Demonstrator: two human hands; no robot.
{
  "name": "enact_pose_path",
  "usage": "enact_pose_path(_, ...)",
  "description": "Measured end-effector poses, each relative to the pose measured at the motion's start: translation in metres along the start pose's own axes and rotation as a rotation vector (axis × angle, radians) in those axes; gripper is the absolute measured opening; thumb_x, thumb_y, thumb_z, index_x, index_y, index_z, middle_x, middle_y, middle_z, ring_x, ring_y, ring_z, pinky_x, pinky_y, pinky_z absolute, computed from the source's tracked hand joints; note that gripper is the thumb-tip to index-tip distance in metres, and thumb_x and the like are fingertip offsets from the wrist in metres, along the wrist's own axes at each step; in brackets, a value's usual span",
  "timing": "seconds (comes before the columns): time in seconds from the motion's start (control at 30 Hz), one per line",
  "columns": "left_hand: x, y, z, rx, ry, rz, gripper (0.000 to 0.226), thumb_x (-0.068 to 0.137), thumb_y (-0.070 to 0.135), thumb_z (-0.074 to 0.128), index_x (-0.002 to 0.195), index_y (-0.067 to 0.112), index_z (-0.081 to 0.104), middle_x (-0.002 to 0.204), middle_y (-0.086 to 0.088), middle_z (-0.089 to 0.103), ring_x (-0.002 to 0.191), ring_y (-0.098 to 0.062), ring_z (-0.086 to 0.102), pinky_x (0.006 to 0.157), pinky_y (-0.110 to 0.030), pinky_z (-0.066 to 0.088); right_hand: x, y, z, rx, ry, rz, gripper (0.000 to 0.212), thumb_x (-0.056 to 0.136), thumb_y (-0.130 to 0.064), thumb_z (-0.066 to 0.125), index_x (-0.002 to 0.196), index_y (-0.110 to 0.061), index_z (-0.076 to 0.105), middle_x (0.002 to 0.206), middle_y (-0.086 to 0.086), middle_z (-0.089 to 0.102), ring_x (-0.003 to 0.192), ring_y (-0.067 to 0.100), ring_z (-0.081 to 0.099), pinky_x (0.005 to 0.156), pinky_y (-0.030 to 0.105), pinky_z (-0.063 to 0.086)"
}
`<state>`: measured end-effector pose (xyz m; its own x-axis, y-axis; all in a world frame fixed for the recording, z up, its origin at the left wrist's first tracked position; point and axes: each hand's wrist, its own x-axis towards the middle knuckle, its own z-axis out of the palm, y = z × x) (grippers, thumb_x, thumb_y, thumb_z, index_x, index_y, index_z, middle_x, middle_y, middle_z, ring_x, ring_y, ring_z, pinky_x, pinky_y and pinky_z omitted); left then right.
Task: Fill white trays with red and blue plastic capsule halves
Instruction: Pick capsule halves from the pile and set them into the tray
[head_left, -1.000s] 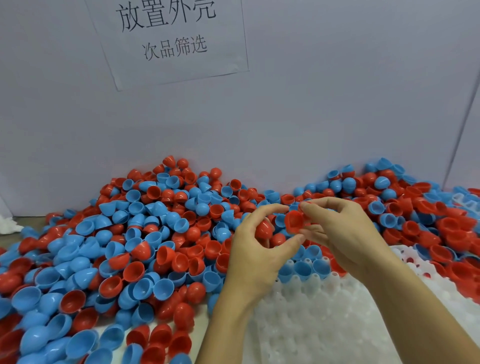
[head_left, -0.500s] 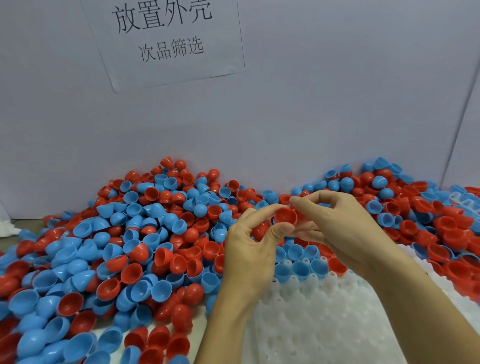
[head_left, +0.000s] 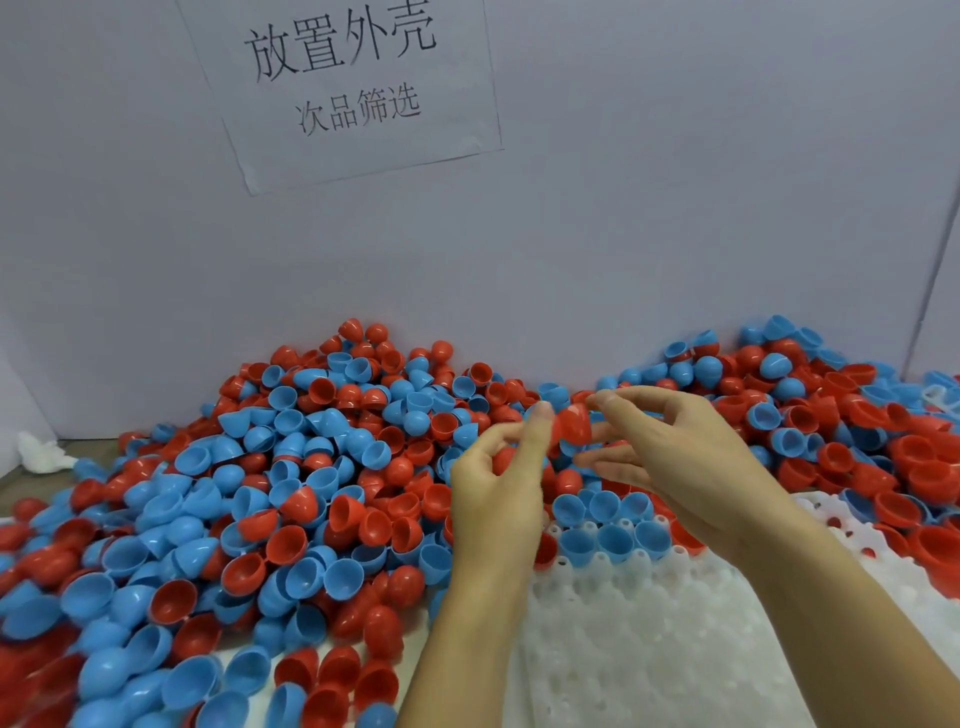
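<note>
Above the far edge of the white tray (head_left: 649, 649), both hands meet at one red capsule half (head_left: 572, 425). My right hand (head_left: 680, 467) pinches it between thumb and forefinger. The forefinger of my left hand (head_left: 498, 493) touches its left side, while that hand's curled fingers hold a second red half (head_left: 502, 460) against the palm. Several blue halves (head_left: 605, 525) sit open side up in the tray's far rows, with a red one (head_left: 687, 538) beside them. The near pockets of the tray hold nothing.
A deep loose pile of red and blue halves (head_left: 260, 493) covers the table left of and behind the tray, and more lie heaped at the right (head_left: 883, 441). A grey wall with a paper sign (head_left: 358, 78) stands close behind. A crumpled white rag (head_left: 41, 452) lies far left.
The red half has been turned between the fingertips, from its open side facing me to its rounded side. My left forefinger has closed in against it. Both hands stay over the tray's far edge.
</note>
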<state>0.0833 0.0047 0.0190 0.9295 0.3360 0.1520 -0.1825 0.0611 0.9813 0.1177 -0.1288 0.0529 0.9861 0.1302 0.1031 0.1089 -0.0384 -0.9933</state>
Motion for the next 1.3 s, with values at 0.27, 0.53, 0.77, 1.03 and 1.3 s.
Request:
enact_pose_path(0.27, 0.005, 0.010, -0.047, 0.578, -0.154, -0.146, 0.017, 0.082, 0.032, 0.077, 0.082, 0.025, 0.062, 0.063, 0.014, 0.061, 0.050, 0.007, 0.055, 0.043, -0.009, 0.038, 0.006, 0.017, 0.000, -0.127, -0.025, 0.031, 0.008, 0.094, -0.032, 0.063, 0.098, -0.028, 0.070, 0.083, -0.006, 0.077, 0.075, 0.009, 0.075, 0.071, 0.027, 0.056)
enact_pose_path(0.53, 0.056, 0.059, -0.207, 0.630, 0.370, -0.189, 0.029, 0.083, 0.034, 0.081, 0.084, 0.012, 0.063, 0.079, 0.002, 0.064, 0.062, -0.010, 0.056, 0.046, -0.020, 0.042, 0.007, 0.029, -0.001, -0.214, -0.028, 0.028, 0.035, 0.071, -0.061, 0.063, 0.096, -0.039, 0.074, 0.084, -0.011, 0.077, 0.076, 0.012, 0.076, 0.073, 0.036, 0.059)
enact_pose_path(0.77, 0.100, 0.077, -0.279, 0.600, 0.638, -0.169, 0.084, 0.087, 0.032, 0.078, 0.153, 0.010, 0.030, 0.146, -0.017, 0.049, 0.124, -0.034, 0.056, 0.105, -0.049, 0.049, 0.015, 0.047, -0.009, -0.222, -0.048, 0.014, 0.047, 0.064, -0.080, 0.065, 0.097, -0.049, 0.071, 0.085, -0.010, 0.077, 0.076, 0.014, 0.076, 0.069, 0.040, 0.061)
enact_pose_path(1.03, 0.060, 0.033, -0.123, 0.616, 0.082, -0.057, 0.021, 0.104, 0.019, 0.043, 0.124, 0.020, 0.042, 0.075, 0.003, 0.049, 0.037, 0.002, 0.042, 0.039, -0.013, 0.033, 0.009, 0.030, 0.003, -0.309, -0.107, 0.026, 0.016, 0.093, -0.026, 0.062, 0.090, -0.034, 0.076, 0.078, -0.005, 0.077, 0.068, 0.012, 0.074, 0.066, 0.037, 0.055)
enact_pose_path(1.3, 0.013, 0.041, -0.021, 0.281, -0.008, 0.137, 0.026, 0.095, 0.012, 0.067, 0.114, 0.021, 0.051, 0.102, -0.002, 0.067, 0.085, -0.002, 0.069, 0.077, -0.018, 0.056, 0.004, 0.020, 0.010, -0.181, -0.198, -0.070, 0.016, 0.099, -0.028, 0.056, 0.103, -0.030, 0.072, 0.082, -0.003, 0.076, 0.074, 0.013, 0.075, 0.068, 0.027, 0.056)
